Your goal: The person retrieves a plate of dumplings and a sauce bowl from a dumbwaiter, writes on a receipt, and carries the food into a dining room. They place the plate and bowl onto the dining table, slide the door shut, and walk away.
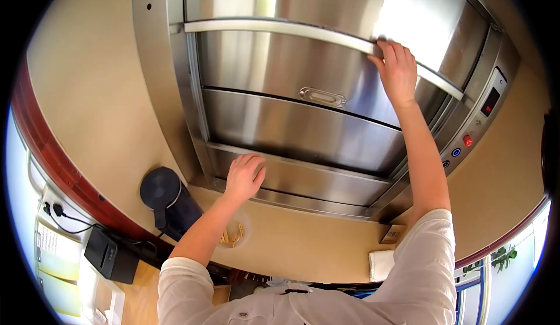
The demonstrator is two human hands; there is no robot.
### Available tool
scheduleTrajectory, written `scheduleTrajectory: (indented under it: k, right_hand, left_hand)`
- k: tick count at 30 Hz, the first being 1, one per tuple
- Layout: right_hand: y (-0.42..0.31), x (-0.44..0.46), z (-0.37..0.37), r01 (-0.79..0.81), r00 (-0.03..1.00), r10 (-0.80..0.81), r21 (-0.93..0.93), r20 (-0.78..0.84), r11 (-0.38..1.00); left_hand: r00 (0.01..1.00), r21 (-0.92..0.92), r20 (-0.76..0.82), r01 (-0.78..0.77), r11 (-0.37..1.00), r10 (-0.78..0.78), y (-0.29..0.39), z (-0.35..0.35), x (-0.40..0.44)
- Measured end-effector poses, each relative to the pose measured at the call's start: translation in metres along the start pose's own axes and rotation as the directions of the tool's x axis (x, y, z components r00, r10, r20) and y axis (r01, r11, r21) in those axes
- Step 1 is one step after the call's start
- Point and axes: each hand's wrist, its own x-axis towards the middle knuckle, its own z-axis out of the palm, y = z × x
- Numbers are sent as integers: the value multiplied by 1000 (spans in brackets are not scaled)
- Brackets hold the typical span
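A stainless steel hatch [303, 129] with horizontal door panels fills the middle of the head view. My right hand [396, 68] grips the pale metal bar [286, 28] that crosses its upper part, fingers curled over the top edge and thumb below. Lower down on the left, my left hand [244, 176] is in front of the bottom panel, near the lower ledge, with its fingers bent and the thumb apart; nothing shows in it. An oval recessed handle [322, 97] sits in the middle panel, between the two hands.
A control panel [478, 115] with a red display and buttons is on the frame's right. On the counter [303, 249] stand a dark lidded jug [169, 202], a clear container with small tan pieces [234, 234], a small box [392, 234] and a white cloth [381, 265]. A black device [111, 256] is lower left.
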Motion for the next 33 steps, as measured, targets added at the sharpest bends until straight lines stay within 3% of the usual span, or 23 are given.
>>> scheduleTrajectory:
  k: [4, 7, 12, 14, 18, 19, 20, 21, 25, 29, 31, 33]
  right_hand:
    - [28, 12, 8, 28, 991, -37, -73, -128, 997]
    - [40, 51, 19, 46, 965, -72, -107, -254, 993]
    - [55, 121, 16, 63, 957, -99, -141, -271, 988]
    - [75, 124, 6, -13, 982, -5, -96, -190, 995]
    - [67, 107, 14, -29, 935, -36, -175, -353, 984]
    - [48, 88, 12, 11, 941, -43, -98, -337, 995]
    - [29, 55, 18, 12, 983, -14, -12, -185, 1000]
    - [21, 13, 36, 122, 992, -118, 90, -52, 988]
    - [-7, -89, 60, 88, 962, -132, 187, 237, 978]
    - [7, -100, 65, 70, 967, -118, 210, 226, 975]
    - [-3, -94, 65, 191, 943, -258, 296, 210, 936]
    - [-1, -97, 70, 183, 952, -222, 189, 209, 965]
  left_hand:
    - [997, 17, -25, -66, 998, 66, 5, 26, 29]
    - [979, 142, -99, -164, 976, 179, 15, 25, 87]
    - [925, 210, -177, -300, 931, 338, 42, 30, 167]
    - [907, 339, -137, -334, 879, 398, 60, 53, 185]
    - [912, 398, -137, -306, 865, 386, 54, 76, 198]
    - [918, 423, -102, -308, 852, 383, 48, 77, 203]
    - [923, 447, -68, -311, 838, 379, 43, 78, 207]
    - [925, 446, -69, -306, 841, 373, 38, 84, 211]
    - [885, 509, -57, -373, 776, 463, 38, 107, 235]
    - [843, 517, -87, -418, 747, 531, 59, 116, 239]
    - [847, 529, -131, -379, 759, 515, 62, 116, 242]
    - [855, 516, -204, -320, 795, 476, 62, 118, 245]
